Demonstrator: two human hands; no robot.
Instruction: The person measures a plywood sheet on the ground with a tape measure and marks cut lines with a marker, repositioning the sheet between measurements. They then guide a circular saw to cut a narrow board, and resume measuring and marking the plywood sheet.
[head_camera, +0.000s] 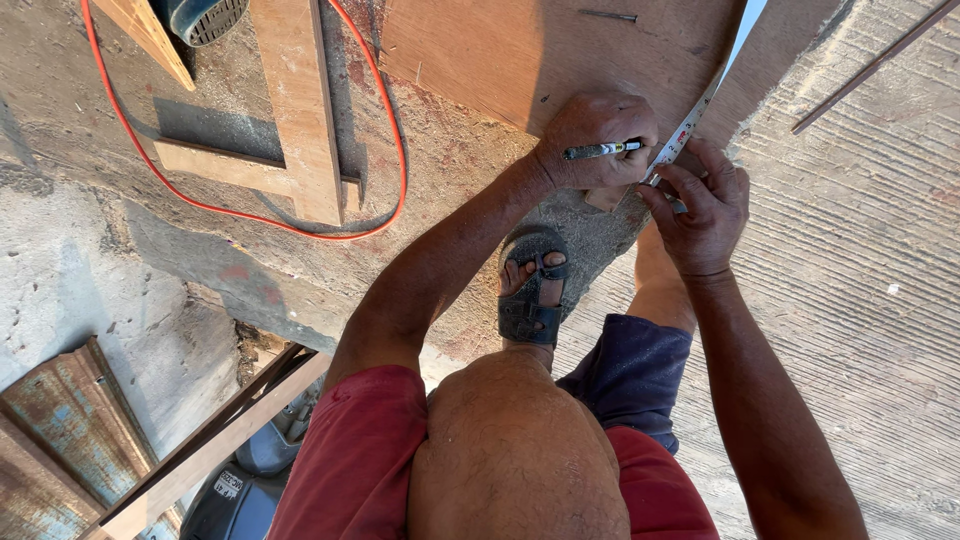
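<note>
A black-and-white marker pen is gripped in the left hand, whose fingers are curled shut around it and whose heel is pressed onto the lower corner of a plywood sheet; by that pressure the sheet appears to be steadied while the pen tip is brought beside the tape. A measuring tape is laid along the sheet's right edge, and its lower end is pinched between thumb and fingers of the right hand, so that the blade is kept flat and taut against the wood. The two hands are almost touching at the sheet's corner, just above a sandalled foot planted on the concrete floor. The sheet's edges are free at that corner, with ribbed concrete lying open to the right, crossed only by a thin rod near the top. To the left, room is narrower: an orange cable is looped around a cross of timber battens, and a rusty metal sheet and a long batten are seen at the lower left. A nail or screw rests on the plywood near its top.
</note>
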